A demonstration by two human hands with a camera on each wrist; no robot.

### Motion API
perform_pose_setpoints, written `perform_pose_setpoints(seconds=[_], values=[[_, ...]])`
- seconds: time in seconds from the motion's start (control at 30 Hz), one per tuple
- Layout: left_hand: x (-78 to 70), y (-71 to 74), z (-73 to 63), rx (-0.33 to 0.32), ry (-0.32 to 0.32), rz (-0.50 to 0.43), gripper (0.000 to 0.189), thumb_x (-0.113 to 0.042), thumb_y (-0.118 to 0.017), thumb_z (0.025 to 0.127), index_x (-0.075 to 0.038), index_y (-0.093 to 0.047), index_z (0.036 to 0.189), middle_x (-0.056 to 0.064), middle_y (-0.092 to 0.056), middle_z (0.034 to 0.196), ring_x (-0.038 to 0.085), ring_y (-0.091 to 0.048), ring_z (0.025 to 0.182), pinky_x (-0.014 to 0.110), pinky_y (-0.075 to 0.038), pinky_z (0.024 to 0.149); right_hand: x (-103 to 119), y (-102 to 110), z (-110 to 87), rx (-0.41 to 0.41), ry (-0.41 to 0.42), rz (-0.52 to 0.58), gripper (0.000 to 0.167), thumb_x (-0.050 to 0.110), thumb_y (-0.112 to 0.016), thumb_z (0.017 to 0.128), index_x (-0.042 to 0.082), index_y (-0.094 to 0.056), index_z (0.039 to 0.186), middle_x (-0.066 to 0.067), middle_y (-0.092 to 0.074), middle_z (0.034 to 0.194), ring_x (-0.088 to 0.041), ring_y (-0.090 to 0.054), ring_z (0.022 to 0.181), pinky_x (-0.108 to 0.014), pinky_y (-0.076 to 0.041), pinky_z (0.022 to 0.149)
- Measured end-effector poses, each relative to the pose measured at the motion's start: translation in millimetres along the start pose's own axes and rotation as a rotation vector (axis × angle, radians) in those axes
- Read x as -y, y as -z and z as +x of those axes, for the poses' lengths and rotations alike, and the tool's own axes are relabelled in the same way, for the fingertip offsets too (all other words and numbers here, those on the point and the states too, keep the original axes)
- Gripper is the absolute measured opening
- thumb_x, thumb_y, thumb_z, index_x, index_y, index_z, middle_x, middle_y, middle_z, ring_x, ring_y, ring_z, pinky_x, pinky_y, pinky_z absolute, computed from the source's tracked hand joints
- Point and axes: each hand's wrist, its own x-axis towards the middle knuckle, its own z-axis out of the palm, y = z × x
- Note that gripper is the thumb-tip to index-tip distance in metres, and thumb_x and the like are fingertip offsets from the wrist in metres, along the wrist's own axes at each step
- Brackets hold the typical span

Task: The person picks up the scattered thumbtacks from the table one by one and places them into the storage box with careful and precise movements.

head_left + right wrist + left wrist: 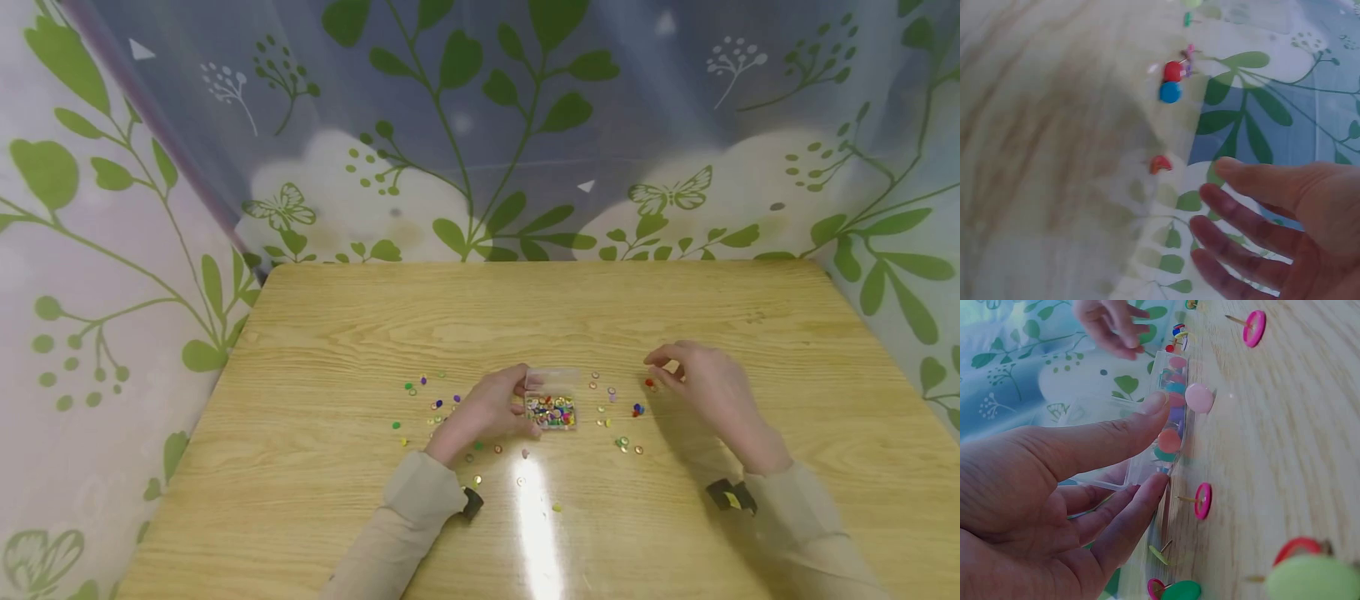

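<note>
A small clear plastic box [558, 428] packed with colourful thumbtacks sits mid-table, its transparent lid [553, 380] standing open on the far side. My left hand [487, 408] holds the box from its left, thumb at the near corner and fingers by the lid side. In the left wrist view, the thumb [1129, 428] lies against the box edge. To the right, my right hand [708, 383] hovers above the table, fingers bent and apart, holding nothing visible. Just below its fingertips lies a red thumbtack [1160, 164], apart from the hand.
Loose thumbtacks lie scattered on both sides of the box, including a blue and red cluster [638, 410] and a green pair [622, 443]. A pink thumbtack [1199, 398] lies close to the box. Leaf-patterned curtain [465, 192] hangs behind the wooden table [420, 308].
</note>
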Motion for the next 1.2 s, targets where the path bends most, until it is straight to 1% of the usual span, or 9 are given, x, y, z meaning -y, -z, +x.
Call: perform_pose_setpoints(seconds=[0.17,0.37,0.47,0.53,0.67,0.8,0.9,1.03,1.2], values=[[0.7,0.1,0.5,-0.001,0.001,-0.002,0.066,-0.011,-0.090,0.075,-0.012,-0.058,0.133,0.006,-0.062,0.134,0.024,-0.068,0.106,0.029,-0.057,0.088,-7,-4,-1.5,0.122,-0.056,-0.023,0.011,0.019,-0.080,0.087,0.011,-0.076,0.093,-0.004,-0.075,0.085,-0.013,-0.060,0.058,-0.028,-0.035,0.042],[0.8,-0.2,1.3,-0.003,0.001,0.002,0.067,-0.011,-0.090,0.075,-0.013,-0.058,0.133,0.005,-0.062,0.134,0.024,-0.068,0.106,0.029,-0.057,0.088,-11,-8,-4.3,0.129,-0.066,-0.017,0.007,0.017,-0.081,0.086,0.012,-0.075,0.086,-0.003,-0.075,0.081,-0.009,-0.045,0.052,-0.027,-0.029,0.043],[0.6,-0.5,1.1,-0.002,-0.001,0.000,0.067,-0.011,-0.090,0.075,-0.013,-0.058,0.134,0.005,-0.061,0.135,0.024,-0.068,0.106,0.029,-0.057,0.088,-13,-10,-4.7,0.133,-0.073,-0.002,0.006,0.015,-0.078,0.089,0.011,-0.075,0.086,-0.005,-0.075,0.080,-0.010,-0.048,0.052,-0.027,-0.029,0.043],[0.5,-0.6,0.7,-0.001,-0.004,0.001,0.067,-0.010,-0.090,0.075,-0.012,-0.057,0.134,0.005,-0.061,0.135,0.024,-0.068,0.106,0.029,-0.057,0.088,-14,-10,-5.0,0.137,-0.084,0.010,0.006,0.015,-0.076,0.091,0.010,-0.074,0.088,-0.007,-0.075,0.081,-0.012,-0.055,0.054,-0.027,-0.032,0.043],[0.7,-0.6,0.0,-0.003,-0.008,0.004,0.067,-0.010,-0.090,0.075,-0.012,-0.057,0.134,0.006,-0.061,0.134,0.025,-0.068,0.106,0.028,-0.057,0.087,-13,-8,-6.0,0.117,-0.100,0.040,0.005,0.012,-0.071,0.092,0.006,-0.071,0.090,-0.013,-0.075,0.080,-0.023,-0.068,0.061,-0.028,-0.036,0.041],[-0.2,0.2,-0.6,-0.003,-0.008,0.011,0.066,-0.011,-0.089,0.076,-0.012,-0.057,0.134,0.005,-0.061,0.135,0.024,-0.068,0.107,0.029,-0.057,0.088,-6,-8,-6.7,0.067,-0.067,0.060,0.007,0.011,-0.073,0.091,0.008,-0.067,0.089,-0.012,-0.074,0.078,-0.027,-0.072,0.067,-0.030,-0.043,0.043],[-0.7,0.7,-0.5,-0.004,-0.010,0.017,0.066,-0.011,-0.089,0.076,-0.012,-0.057,0.133,0.005,-0.061,0.135,0.024,-0.068,0.106,0.029,-0.057,0.088,4,-9,-6.9,0.031,-0.019,0.066,0.008,0.013,-0.076,0.090,0.009,-0.069,0.090,-0.007,-0.074,0.078,-0.022,-0.070,0.066,-0.031,-0.049,0.049],[-0.3,0.4,0.1,-0.006,-0.008,0.019,0.065,-0.012,-0.090,0.076,-0.012,-0.057,0.132,0.006,-0.062,0.133,0.024,-0.068,0.106,0.029,-0.057,0.088,21,-13,-6.5,0.017,0.044,0.088,0.007,0.014,-0.078,0.089,0.011,-0.073,0.092,-0.001,-0.073,0.080,-0.012,-0.065,0.061,-0.027,-0.046,0.050],[0.0,-0.7,0.4,-0.007,0.003,0.010,0.064,-0.011,-0.090,0.075,-0.012,-0.058,0.130,0.007,-0.062,0.132,0.025,-0.069,0.106,0.029,-0.057,0.087,45,-19,-5.4,-0.015,0.139,0.145,0.007,0.012,-0.079,0.087,0.012,-0.074,0.092,0.003,-0.073,0.079,-0.006,-0.063,0.059,-0.021,-0.045,0.051]])
